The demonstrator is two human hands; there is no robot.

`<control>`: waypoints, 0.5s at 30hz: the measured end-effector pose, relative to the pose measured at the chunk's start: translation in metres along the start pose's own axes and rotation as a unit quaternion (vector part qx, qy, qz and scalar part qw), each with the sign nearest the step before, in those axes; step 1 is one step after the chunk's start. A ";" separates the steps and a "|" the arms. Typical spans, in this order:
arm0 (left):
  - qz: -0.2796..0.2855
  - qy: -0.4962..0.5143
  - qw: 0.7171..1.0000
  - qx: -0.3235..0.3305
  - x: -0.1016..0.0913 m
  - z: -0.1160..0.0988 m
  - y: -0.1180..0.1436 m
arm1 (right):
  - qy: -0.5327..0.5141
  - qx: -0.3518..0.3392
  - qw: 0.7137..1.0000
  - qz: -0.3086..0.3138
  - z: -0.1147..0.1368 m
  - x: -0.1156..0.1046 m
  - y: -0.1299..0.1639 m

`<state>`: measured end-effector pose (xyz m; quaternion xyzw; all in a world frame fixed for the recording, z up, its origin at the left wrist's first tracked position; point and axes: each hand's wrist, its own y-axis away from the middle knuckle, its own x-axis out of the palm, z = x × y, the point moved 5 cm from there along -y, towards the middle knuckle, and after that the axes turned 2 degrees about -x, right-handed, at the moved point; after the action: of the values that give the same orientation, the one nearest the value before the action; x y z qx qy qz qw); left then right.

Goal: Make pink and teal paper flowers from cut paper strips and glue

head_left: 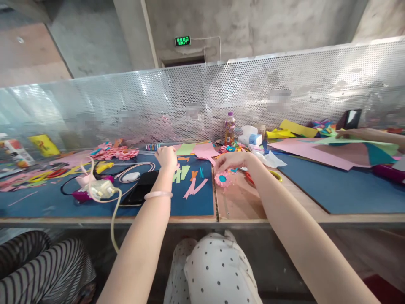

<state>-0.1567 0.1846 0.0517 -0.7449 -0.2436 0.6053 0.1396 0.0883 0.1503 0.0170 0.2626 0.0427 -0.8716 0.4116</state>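
My right hand (232, 162) is closed, thumb and fingertips at the upper edge of a pink paper flower (222, 179) with a blue centre, which faces me just above the brown board. My left hand (166, 157) reaches over the far part of the blue mat, wrist bent; its fingertips point away and are largely hidden. Just right of it lie green paper strips (184, 172) and a light green sheet (185, 149). Pink paper strips (191, 188), an orange piece (193, 175) and blue pieces (201, 172) lie between my hands. Red-handled scissors (249, 178) lie partly behind my right forearm.
A black phone (141, 190), power strip (95, 190) and looping cables are at left, near piled pink paper pieces (115, 151). A bottle (230, 128) and tissue pack (251, 137) stand behind. Another person's hand (357, 134) rests over large paper sheets (316, 147) at right.
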 end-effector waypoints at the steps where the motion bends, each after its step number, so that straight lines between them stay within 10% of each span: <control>1: 0.005 0.000 1.000 -0.022 0.001 0.008 -0.002 | -0.029 -0.008 0.999 -0.021 -0.001 -0.003 0.003; 6: 0.082 0.015 0.996 -0.033 0.017 0.032 -0.011 | -0.178 -0.066 0.965 -0.182 -0.015 -0.027 0.006; 15: 0.111 0.024 0.993 -0.015 0.025 0.030 -0.012 | -0.331 -0.150 0.811 -0.459 -0.048 -0.085 0.025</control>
<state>-0.1847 0.2056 0.0296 -0.7833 -0.1655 0.5955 0.0661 0.1719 0.2072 0.0215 -0.1568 0.1494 -0.9762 -0.0132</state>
